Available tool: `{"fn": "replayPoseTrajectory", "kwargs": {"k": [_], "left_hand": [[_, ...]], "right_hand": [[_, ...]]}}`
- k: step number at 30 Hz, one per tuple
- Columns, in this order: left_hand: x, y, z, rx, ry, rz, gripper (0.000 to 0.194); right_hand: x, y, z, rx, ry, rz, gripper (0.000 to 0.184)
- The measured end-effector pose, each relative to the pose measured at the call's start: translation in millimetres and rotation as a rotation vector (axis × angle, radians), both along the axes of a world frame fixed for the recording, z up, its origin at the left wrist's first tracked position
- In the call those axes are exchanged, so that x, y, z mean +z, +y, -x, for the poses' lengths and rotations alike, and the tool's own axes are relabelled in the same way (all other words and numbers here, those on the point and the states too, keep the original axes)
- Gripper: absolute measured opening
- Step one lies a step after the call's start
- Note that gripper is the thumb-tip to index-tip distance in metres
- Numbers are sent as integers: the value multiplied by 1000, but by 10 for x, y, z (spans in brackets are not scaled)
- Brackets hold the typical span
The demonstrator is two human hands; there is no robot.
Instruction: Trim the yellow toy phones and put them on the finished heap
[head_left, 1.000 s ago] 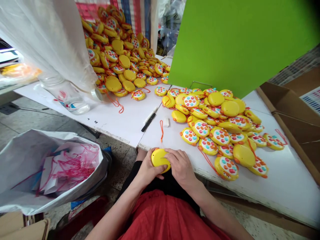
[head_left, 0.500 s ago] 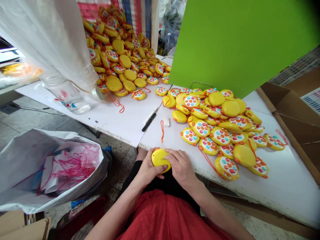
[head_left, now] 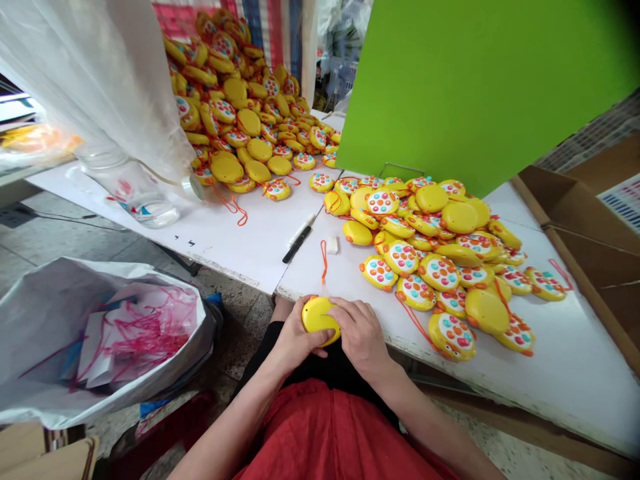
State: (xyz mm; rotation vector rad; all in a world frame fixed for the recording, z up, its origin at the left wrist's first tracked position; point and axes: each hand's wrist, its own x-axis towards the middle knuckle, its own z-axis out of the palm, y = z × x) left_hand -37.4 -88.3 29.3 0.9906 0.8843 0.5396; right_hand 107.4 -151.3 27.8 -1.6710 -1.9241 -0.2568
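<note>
At the table's front edge, my left hand [head_left: 296,337] is wrapped round a yellow oval toy [head_left: 316,316], its plain back facing up with a small dark hole near one side. My left thumb lies across its lower part. My right hand [head_left: 364,333] is closed at the toy's right edge, with thumb and forefinger pressed against its back; whether anything small sits between those fingertips is hidden. An orange cord loop [head_left: 324,261] lies on the table just beyond the toy, and a small white block [head_left: 333,245] is beside the loop.
Similar toys with coloured dots form a pile [head_left: 435,233] at right and a larger heap [head_left: 235,100] behind. A black-and-white pen [head_left: 297,244] lies left of centre. Around these stand a clear jar [head_left: 135,193], a green panel [head_left: 475,80], a white bag [head_left: 125,393] and a cardboard box [head_left: 590,247].
</note>
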Motion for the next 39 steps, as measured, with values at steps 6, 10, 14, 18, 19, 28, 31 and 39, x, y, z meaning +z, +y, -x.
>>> {"fn": "replayPoseTrajectory", "kwargs": {"k": [6,10,14,18,19,28,31,39], "left_hand": [[-15,0,-2,-6,-11,4,73],[-20,3,-3,-13,-7,-5,73],[-20,3,0,-16,-2,4,74],[-30,-1,12,-15,-10,-10,73],[-34,-3,15,-17,-13,-14,73],[-114,18,-37,33,59,-72,59],[-152,27,-62,93,68,-82,59],[-115,-5,-38,108,2,5,64]], "right_hand": [[14,0,2,18,21,27,24],[17,5,6,-8,9,14,24],[12,-8,8,26,50,40,25],[14,-31,23,-2,30,34,23],[21,-37,19,15,25,44,22],[68,-62,-95,-33,551,38,16],[51,-69,-77,-9,524,43,18],[9,-33,7,-33,49,41,23]]}}
